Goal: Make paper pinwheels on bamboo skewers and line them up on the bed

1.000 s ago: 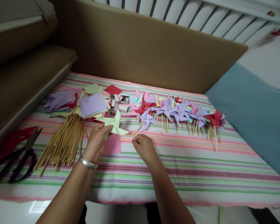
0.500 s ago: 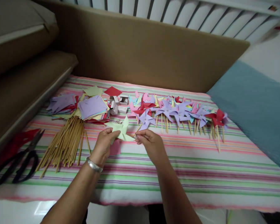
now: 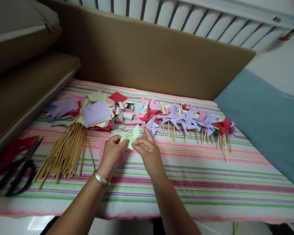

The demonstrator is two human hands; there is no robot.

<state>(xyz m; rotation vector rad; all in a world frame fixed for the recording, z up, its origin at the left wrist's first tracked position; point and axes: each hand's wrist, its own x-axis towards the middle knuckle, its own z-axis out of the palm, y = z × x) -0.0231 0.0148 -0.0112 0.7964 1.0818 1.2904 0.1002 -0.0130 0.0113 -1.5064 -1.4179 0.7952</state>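
While they hover above the striped cloth (image 3: 210, 182), both hands' grip, left hand (image 3: 111, 153) and right hand (image 3: 149, 155), clamped on a pale green pinwheel (image 3: 131, 137) (half folded).

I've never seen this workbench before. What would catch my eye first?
Both hands, left hand and right hand, pinch a pale green paper pinwheel at centre. Behind it runs a row of purple, red and pink paper pinwheels on sticks; to the left lies a bundle of bamboo sticks.

No legible text or labels anywhere
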